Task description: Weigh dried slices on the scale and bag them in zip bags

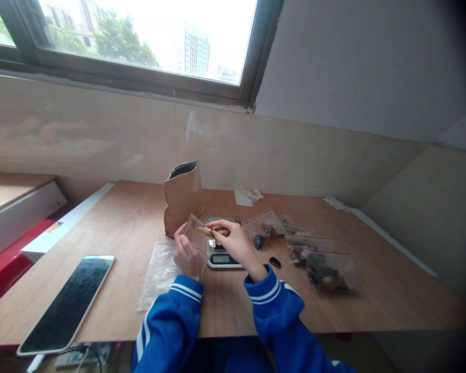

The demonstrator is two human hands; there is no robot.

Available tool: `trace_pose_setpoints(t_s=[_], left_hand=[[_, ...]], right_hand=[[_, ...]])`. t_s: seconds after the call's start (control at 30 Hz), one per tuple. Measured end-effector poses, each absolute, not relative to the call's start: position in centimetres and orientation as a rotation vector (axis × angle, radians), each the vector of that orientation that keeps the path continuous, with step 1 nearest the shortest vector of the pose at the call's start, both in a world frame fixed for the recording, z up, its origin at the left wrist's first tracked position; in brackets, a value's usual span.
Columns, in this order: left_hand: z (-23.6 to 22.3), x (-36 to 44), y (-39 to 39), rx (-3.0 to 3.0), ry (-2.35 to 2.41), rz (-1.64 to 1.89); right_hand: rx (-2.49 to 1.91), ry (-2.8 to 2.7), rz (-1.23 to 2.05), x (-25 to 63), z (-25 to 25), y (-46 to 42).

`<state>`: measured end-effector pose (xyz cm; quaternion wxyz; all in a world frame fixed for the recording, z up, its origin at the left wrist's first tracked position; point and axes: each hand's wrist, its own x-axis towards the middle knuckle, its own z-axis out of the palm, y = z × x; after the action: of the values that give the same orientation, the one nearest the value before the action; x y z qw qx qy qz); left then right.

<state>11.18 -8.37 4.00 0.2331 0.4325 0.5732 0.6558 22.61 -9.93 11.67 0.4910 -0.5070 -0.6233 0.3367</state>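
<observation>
Clear plastic zip bag: your left hand pinches it open above the scale mid-tabletop. Your right hand grips a tan piece at its mouth; keep that mouth wide.

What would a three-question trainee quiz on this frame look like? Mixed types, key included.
1. True or false: the brown paper bag lies flat.
2. What does the left hand hold? A) small clear bag B) phone C) scale
3. Fill in: the right hand pinches a tan piece at the bag's ____.

Key: 1 false, it stands upright; 2 A; 3 mouth.
</observation>
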Motion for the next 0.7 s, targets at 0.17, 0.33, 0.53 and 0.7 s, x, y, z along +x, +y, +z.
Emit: trace_pose_setpoints(t_s=[0.17, 0.33, 0.53, 0.7], left_hand=[[3.6, 11.0, -8.2, 1.274, 1.526, 1.842], [3.4, 10.7, -8.3, 1.334, 1.510, 1.809], [3.7, 10.8, -8.3, 1.248, 1.487, 1.826], [4.1, 11.0, -8.4, 1.199, 1.460, 1.884]], right_hand=[[-1.358, -1.796, 0.506, 20.2, 11.4, -9.2], [-1.382, -1.948, 0.347, 19.0, 11.7, -9.7], [-1.289, -1.787, 0.339, 20.5, 12.0, -9.9], [-1.320, -1.614, 0.232, 23.5, 9.8, -8.3]])
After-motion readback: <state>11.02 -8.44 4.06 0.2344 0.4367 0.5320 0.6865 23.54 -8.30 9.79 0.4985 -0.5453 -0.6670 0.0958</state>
